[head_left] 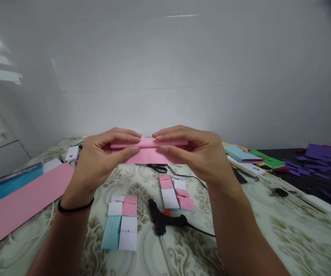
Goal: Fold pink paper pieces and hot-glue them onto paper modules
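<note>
A sheet of pink paper (146, 156) is held up above the table, its upper edge bent over into a fold or roll. My left hand (105, 151) grips its left side, thumb in front and fingers over the top. On the right side my right hand (191, 147) pinches it the same way. Below lie two folded paper pieces made of squares: a white, pink and blue one (121, 224) and a pink and white one (175, 193). Between them rests a black glue gun (164, 218), its cord running right.
At left, a large pink sheet (30, 199) overlaps a blue pack (13, 182). Right of my arm are folded coloured papers (243, 153), a white power strip (247, 166) and many purple paper pieces (320, 165). A tiled wall (165, 69) stands behind the patterned tablecloth (148, 260).
</note>
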Motion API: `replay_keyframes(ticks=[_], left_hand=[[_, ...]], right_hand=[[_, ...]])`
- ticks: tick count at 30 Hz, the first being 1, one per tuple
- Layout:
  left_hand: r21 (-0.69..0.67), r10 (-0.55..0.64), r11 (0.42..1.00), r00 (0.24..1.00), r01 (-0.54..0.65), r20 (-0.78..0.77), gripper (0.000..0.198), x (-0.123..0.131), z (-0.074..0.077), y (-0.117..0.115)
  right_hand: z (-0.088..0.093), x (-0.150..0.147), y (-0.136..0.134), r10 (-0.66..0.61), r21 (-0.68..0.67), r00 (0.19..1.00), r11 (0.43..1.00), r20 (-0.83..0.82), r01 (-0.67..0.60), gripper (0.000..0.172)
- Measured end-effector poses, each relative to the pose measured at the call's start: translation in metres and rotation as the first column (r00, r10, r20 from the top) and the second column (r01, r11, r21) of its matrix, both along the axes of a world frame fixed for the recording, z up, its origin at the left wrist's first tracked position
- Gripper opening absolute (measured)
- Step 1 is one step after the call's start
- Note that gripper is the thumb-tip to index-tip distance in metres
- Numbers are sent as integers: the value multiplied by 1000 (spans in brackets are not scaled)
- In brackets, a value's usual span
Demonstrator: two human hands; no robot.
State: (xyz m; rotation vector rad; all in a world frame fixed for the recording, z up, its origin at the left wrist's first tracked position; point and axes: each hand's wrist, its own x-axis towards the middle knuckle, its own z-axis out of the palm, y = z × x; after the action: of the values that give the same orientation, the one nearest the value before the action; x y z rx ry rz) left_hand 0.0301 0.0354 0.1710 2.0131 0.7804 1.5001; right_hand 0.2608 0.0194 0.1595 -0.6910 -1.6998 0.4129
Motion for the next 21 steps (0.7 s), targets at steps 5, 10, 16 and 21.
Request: replay_keyframes(ticks=[5, 10, 16, 21], left_hand=[[-7, 32, 999, 999, -32, 15, 21, 0, -2, 4], [-35, 116, 993, 992, -115, 51, 26, -1, -5, 6], [-26, 104, 994, 986, -102, 127, 22, 1, -5, 7], [-45, 105, 994, 985, -99, 140, 23, 1, -5, 8]], right_hand=[[1, -2, 0, -39, 34, 999, 999, -2, 39, 13], [2, -3, 1, -11, 24, 999, 1000, -52, 12, 14], [1, -4, 5, 19, -28, 992, 999, -125, -23, 13], [0, -5, 6, 13, -17, 990, 1000, -141, -16, 13]])
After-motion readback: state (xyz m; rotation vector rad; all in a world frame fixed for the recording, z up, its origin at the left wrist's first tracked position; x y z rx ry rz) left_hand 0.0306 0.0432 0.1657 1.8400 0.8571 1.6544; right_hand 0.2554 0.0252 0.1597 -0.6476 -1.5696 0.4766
